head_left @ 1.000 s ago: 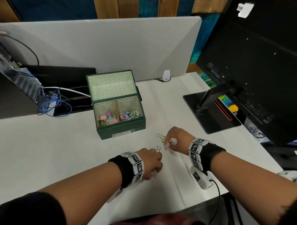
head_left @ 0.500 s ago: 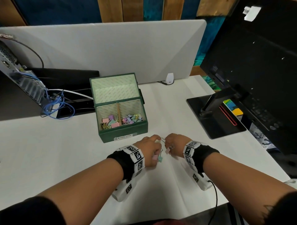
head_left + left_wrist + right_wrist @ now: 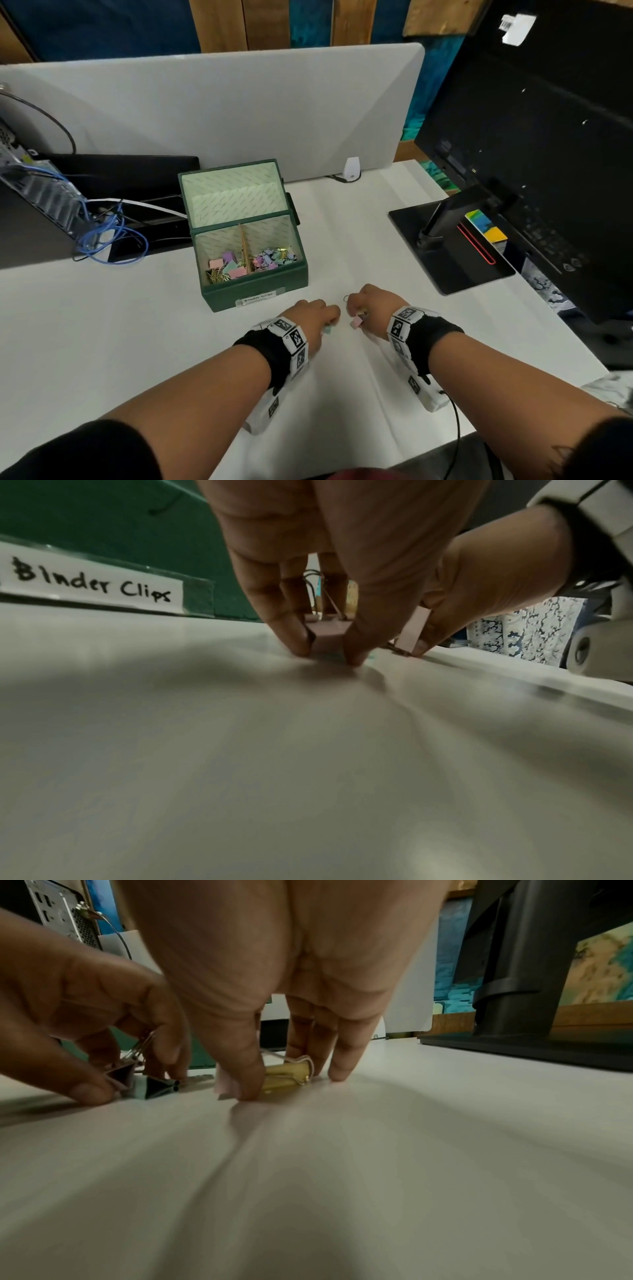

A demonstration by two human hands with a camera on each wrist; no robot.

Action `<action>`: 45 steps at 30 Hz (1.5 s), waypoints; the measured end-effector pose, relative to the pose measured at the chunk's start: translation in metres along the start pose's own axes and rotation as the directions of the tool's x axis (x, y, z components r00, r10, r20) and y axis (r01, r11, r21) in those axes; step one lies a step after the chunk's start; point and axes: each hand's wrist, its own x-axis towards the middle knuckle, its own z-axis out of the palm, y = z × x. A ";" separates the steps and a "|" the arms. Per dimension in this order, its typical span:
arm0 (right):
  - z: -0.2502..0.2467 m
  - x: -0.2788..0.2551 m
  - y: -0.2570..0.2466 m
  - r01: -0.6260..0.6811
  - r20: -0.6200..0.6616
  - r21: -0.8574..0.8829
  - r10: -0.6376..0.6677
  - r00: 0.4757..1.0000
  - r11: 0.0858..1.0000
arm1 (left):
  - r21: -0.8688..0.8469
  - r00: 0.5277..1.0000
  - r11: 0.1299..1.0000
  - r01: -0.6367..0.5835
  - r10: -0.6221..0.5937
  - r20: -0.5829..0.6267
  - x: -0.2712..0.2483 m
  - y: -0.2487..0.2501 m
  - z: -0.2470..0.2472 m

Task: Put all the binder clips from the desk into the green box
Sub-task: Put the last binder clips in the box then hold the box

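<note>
The green box point(image 3: 254, 287) stands open on the white desk point(image 3: 102, 342), with several pastel binder clips in its two compartments. Just in front of it, both hands have their fingertips down on the desk. My left hand point(image 3: 328, 323) pinches a mauve clip point(image 3: 325, 635) and a teal clip point(image 3: 152, 1088). My right hand point(image 3: 354, 313) holds a yellow clip point(image 3: 287, 1076) between thumb and fingers, and a pink clip point(image 3: 356, 322) sits against its thumb. A wire handle point(image 3: 346, 298) sticks out past the right hand's fingers.
A monitor point(image 3: 534, 164) on a black stand base point(image 3: 452, 246) fills the right side. A grey divider panel point(image 3: 212, 109) runs along the back. Left of the box lie blue cables point(image 3: 109, 240) and a computer case point(image 3: 34, 192). A small white device point(image 3: 352, 169) stands by the panel.
Both hands came together in front of the box, then dropped their fingertips to the desk. They now sit slightly apart, each still holding clips.
</note>
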 end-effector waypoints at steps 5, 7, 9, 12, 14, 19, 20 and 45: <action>-0.004 0.001 0.001 -0.056 0.019 0.013 0.055 0.998 0.998 | 0.003 0.999 1.000 0.031 -0.031 0.017 -0.004 -0.003 -0.003; -0.003 -0.001 0.005 -0.096 0.015 0.067 0.095 0.995 0.993 | -0.054 0.998 0.997 0.045 -0.048 -0.038 -0.010 -0.006 -0.008; -0.002 -0.005 0.009 -0.131 0.023 0.128 0.129 0.991 0.983 | -0.145 0.989 0.987 0.068 -0.086 -0.122 -0.018 -0.013 -0.018; -0.006 -0.006 0.010 -0.153 0.039 0.148 0.148 0.988 0.977 | -0.179 0.979 0.981 0.077 -0.108 -0.172 -0.028 -0.025 -0.035; -0.008 -0.004 0.006 -0.155 0.034 0.150 0.152 0.988 0.976 | -0.146 0.979 0.984 0.100 -0.123 -0.160 -0.033 -0.031 -0.039; -0.007 -0.001 0.006 -0.191 0.036 0.148 0.187 0.982 0.970 | -0.058 0.982 0.983 0.175 -0.178 -0.056 -0.041 -0.035 -0.030; -0.007 -0.001 0.006 -0.203 0.040 0.156 0.199 0.979 0.967 | -0.056 0.980 0.980 0.192 -0.194 -0.050 -0.043 -0.036 -0.027; -0.055 -0.004 0.003 -0.163 -0.022 0.664 0.237 0.971 0.729 | -0.052 0.993 0.994 0.098 -0.101 -0.066 -0.026 -0.024 -0.045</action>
